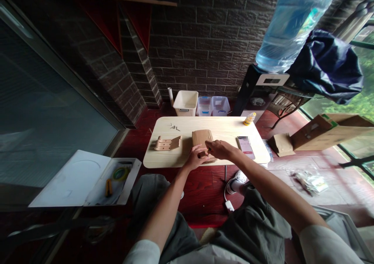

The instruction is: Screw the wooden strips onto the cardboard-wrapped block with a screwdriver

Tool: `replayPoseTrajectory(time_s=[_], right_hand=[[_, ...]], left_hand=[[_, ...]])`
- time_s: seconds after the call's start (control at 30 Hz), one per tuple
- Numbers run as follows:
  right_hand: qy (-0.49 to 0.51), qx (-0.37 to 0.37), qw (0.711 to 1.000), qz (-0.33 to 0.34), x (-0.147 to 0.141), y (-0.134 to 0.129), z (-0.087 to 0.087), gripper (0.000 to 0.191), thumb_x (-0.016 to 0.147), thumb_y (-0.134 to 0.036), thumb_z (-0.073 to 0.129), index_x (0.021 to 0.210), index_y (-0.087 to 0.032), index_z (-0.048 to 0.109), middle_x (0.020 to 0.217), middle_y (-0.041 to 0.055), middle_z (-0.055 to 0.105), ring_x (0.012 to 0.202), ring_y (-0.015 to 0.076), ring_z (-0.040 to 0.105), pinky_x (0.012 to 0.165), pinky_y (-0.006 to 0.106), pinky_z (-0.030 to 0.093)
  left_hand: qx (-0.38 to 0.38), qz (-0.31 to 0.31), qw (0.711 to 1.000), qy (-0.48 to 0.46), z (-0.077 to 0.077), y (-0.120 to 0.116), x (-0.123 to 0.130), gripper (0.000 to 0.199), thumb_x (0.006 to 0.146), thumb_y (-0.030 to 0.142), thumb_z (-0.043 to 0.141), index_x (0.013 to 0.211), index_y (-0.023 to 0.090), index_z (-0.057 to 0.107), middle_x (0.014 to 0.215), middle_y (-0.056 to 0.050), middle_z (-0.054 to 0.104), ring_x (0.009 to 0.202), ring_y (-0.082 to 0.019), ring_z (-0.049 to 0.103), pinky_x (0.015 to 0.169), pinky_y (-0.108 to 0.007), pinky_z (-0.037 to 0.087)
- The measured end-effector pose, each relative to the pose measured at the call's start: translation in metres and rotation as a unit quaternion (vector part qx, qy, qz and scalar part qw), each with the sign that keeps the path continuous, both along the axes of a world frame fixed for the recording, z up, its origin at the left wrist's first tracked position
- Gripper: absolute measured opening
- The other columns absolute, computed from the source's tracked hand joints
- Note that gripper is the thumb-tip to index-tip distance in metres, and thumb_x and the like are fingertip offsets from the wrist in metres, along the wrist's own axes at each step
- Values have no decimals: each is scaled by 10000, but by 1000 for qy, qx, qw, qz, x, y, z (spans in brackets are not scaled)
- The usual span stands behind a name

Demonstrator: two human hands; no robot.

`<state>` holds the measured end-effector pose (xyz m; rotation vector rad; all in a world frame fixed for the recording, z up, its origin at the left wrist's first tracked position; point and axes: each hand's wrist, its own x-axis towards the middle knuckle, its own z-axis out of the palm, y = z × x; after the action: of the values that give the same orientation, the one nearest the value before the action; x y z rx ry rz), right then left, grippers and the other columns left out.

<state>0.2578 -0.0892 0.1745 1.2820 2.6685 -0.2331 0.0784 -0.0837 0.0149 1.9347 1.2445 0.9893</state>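
A brown board-like piece (pixel 202 138), wood or cardboard, lies on the pale table (pixel 224 129) in front of me. My left hand (pixel 195 158) rests at its near left edge, fingers curled on a small brown wooden piece (pixel 202 154). Closed just to the right is my right hand (pixel 218 149), its fingertips close to that small piece. What it grips is mostly hidden; only a small dark and yellowish bit shows. A wooden part with holes (pixel 167 143) sits at the left of the table, and several screws (pixel 175 128) are scattered behind it.
A phone (pixel 246 147) and a yellow-capped bottle (pixel 249 118) stand at the table's right side. An open white box (pixel 133 184) with tape and a yellow-handled tool is at lower left. Bins (pixel 185 100) and a water dispenser (pixel 248 88) stand beyond the table.
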Motion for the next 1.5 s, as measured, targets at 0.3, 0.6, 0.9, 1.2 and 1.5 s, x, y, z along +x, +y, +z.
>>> replayPoseTrajectory(time_s=[0.3,0.6,0.9,1.2,1.5], right_hand=[[6,-11,1000,-12,3,2,4,295,992,-318,503,1229,-142,503,1021,155,729,885,224,708,628,243,414],[7,1,1000,16,3,0,-1,250,990,-250,475,1213,-150,529,1059,148,719,945,227,698,700,258,448],[-4,-4,1000,4,2,4,-2,273,988,-285,489,1200,-117,529,1052,174,719,916,241,706,660,263,440],[6,-3,1000,10,7,0,4,262,978,-255,484,1219,-161,533,1000,122,734,872,225,704,640,257,415],[-10,13,1000,14,6,0,-4,274,995,-242,449,1230,-120,516,1057,183,715,917,247,700,669,279,443]], left_hand=[[-14,-3,1000,9,4,-1,0,377,698,304,824,1055,212,747,1252,-95,671,1327,-306,488,1140,-466,369],[3,-21,1000,13,1,2,0,190,722,310,807,894,243,761,1198,-54,704,1347,-296,464,1167,-479,343],[-7,-12,1000,13,5,-1,0,246,700,303,824,927,230,762,1231,-74,685,1339,-304,474,1155,-476,359],[-7,-2,1000,2,5,0,1,267,690,301,830,942,240,767,1216,-70,686,1331,-300,480,1151,-471,373],[-12,-10,1000,9,5,-1,0,237,695,294,828,913,227,765,1243,-67,686,1340,-299,470,1152,-470,359]])
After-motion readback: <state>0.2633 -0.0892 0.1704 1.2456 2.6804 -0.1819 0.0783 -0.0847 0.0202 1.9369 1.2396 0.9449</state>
